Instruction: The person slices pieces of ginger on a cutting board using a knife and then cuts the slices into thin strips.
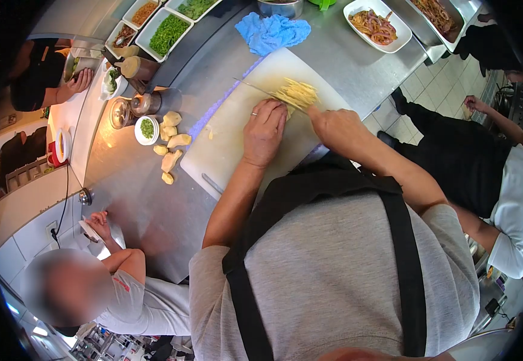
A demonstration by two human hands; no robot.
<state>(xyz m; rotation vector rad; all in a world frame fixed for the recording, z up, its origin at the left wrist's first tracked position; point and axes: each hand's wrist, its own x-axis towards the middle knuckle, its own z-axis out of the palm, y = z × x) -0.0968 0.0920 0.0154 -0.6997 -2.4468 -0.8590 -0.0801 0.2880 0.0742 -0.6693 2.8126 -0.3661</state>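
On a white cutting board (225, 144) lies a pile of thin yellow strips (298, 92). My right hand (338, 128) is wrapped round the handle end of a knife (255, 88), whose blade crosses the board beside the strips. My left hand (264, 132), with a ring on one finger, rests on the board against the blade, its fingers curled together over a piece that is mostly hidden. Peeled yellow pieces (170, 160) lie on the metal counter left of the board, next to a small white bowl of chopped green herbs (147, 130).
A blue cloth (272, 32) lies beyond the board. A white dish of noodles (377, 27) stands at the back right. Containers of chopped greens (168, 33) line the back left. Other people stand at left and right, one with a hand (99, 225) near the counter.
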